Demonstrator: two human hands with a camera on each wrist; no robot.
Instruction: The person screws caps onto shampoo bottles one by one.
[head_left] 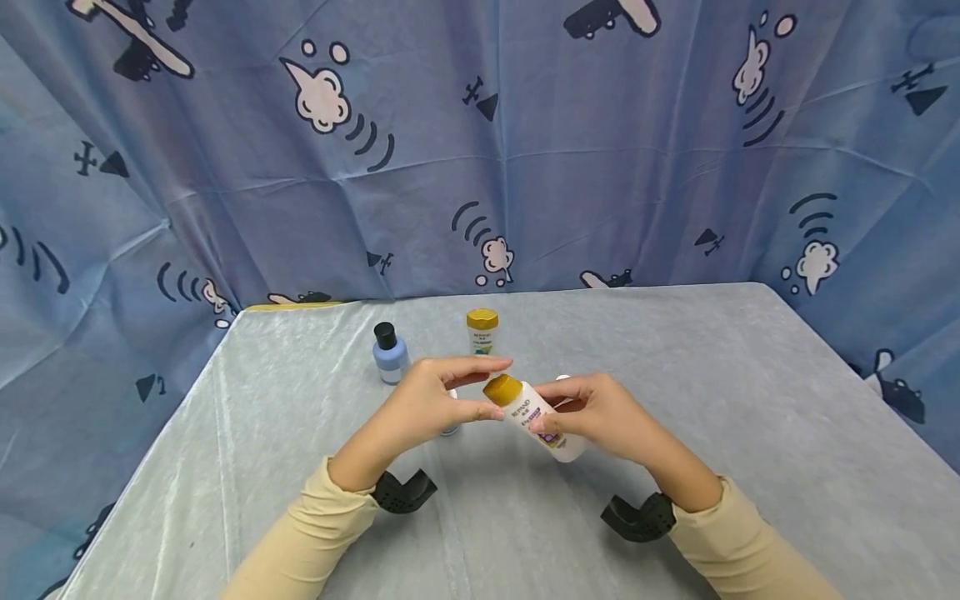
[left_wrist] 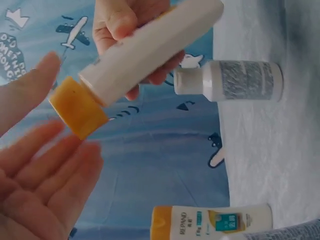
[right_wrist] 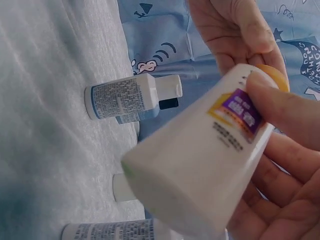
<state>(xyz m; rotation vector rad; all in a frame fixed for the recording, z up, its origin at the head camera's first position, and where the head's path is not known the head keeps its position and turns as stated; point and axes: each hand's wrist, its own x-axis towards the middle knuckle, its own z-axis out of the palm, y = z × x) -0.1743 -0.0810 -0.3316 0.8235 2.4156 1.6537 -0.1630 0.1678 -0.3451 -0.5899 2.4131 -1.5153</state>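
A white shampoo-type bottle (head_left: 523,408) with a yellow cap (head_left: 502,389) and a purple label patch is held above the table, tilted, cap toward the upper left. My right hand (head_left: 603,417) grips its body, the thumb pressed on the label side in the right wrist view. My left hand (head_left: 431,393) is beside the cap, thumb and straight fingers spread apart around it. In the left wrist view, the left fingertips (left_wrist: 90,150) lie right at the cap's edge, and the bottle's plain white side shows.
Behind the hands stand a blue bottle (head_left: 391,357) with a black cap and another yellow-capped bottle (head_left: 482,332). White bottles with dense print, one (left_wrist: 245,81) on the right hand's side and one (right_wrist: 122,97) on the left's, are mostly hidden in the head view. Patterned blue cloth (head_left: 600,208) hangs behind the table.
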